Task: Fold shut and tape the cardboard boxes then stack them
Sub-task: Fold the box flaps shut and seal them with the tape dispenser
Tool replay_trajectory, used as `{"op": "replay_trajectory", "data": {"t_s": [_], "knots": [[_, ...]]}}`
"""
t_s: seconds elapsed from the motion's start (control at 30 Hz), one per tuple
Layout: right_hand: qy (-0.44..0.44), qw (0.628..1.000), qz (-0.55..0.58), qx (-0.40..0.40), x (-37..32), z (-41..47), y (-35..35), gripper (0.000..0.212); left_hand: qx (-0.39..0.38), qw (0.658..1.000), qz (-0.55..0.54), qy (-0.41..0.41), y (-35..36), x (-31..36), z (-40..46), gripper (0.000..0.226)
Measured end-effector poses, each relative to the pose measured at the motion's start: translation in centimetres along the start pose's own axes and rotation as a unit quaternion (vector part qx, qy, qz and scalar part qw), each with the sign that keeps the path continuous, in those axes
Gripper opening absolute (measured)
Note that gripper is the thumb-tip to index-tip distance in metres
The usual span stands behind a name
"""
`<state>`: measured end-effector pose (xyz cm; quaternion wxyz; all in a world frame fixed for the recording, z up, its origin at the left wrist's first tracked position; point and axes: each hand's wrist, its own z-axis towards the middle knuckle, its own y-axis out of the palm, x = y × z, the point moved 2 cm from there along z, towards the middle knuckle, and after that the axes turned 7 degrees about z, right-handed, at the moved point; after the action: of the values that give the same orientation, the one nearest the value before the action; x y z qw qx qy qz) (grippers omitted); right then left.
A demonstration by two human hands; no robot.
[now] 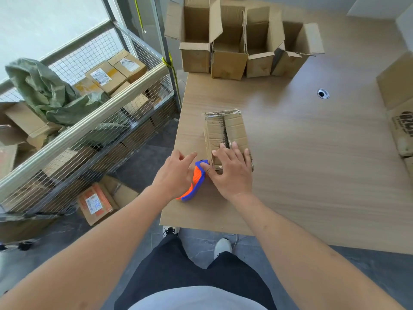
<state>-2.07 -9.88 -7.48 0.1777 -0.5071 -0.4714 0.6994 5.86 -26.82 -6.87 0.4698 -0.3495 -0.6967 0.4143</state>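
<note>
A small cardboard box stands on the wooden table with its top flaps folded down and old tape along the seam. My right hand lies flat on the near end of the flaps, fingers straight, pressing them down. An orange and blue tape dispenser lies on the table just left of the box. My left hand hovers over the dispenser with fingers spread, holding nothing. Several open boxes stand in a row at the table's far edge.
A wire-mesh cart with parcels and a green sack stands left of the table. A labelled parcel lies on the floor by it. Another printed carton sits at the table's right edge. A cable grommet is set in the tabletop.
</note>
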Motion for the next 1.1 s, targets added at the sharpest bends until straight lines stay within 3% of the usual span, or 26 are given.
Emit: {"op": "replay_trajectory", "data": {"t_s": [0.1,0.23,0.3,0.37,0.47,0.53,0.67,0.83,0.9,1.0,1.1], "knots": [[-0.032,0.997,0.02,-0.064,1.1,-0.1,-2.0,0.056,0.036,0.999,-0.003,0.033,-1.1,1.3,0.4,0.049],[-0.107,0.984,0.008,-0.14,2.9,0.0,-4.6,0.087,0.107,0.983,-0.05,0.14,-1.5,3.6,0.5,0.031],[-0.119,0.981,0.011,-0.15,3.3,0.2,-5.3,0.092,0.116,0.971,-0.058,0.202,-0.9,4.6,0.4,0.023],[-0.116,0.984,0.034,-0.131,3.7,0.1,-5.6,0.078,0.106,0.963,-0.043,0.243,0.3,5.3,0.7,0.019],[-0.123,0.989,0.066,-0.048,3.8,-0.3,-6.0,0.026,0.102,0.967,-0.043,0.231,1.8,5.8,1.0,0.023],[-0.16,0.986,0.039,-0.004,3.6,-0.7,-5.8,0.008,0.118,0.967,-0.039,0.222,2.4,5.9,1.1,0.021],[-0.195,0.98,0.005,0.037,3.3,-0.8,-5.8,0.016,0.143,0.962,-0.024,0.232,2.7,5.6,1.4,0.02],[-0.222,0.975,0.019,0.012,4.1,-0.5,-6.6,0.011,0.139,0.961,-0.033,0.237,2.9,5.6,1.3,0.024],[-0.197,0.98,0.034,0.0,5.5,-0.6,-7.2,0.005,0.137,0.962,-0.048,0.233,2.9,5.6,1.2,0.025],[-0.097,0.991,0.096,-0.004,7.7,-1.1,-7.9,0.015,0.138,0.96,-0.059,0.235,2.8,5.7,1.1,0.026],[-0.058,0.99,0.127,0.006,7.7,-1.3,-7.6,0.017,0.138,0.962,-0.064,0.227,2.7,5.7,1.0,0.027]]}}
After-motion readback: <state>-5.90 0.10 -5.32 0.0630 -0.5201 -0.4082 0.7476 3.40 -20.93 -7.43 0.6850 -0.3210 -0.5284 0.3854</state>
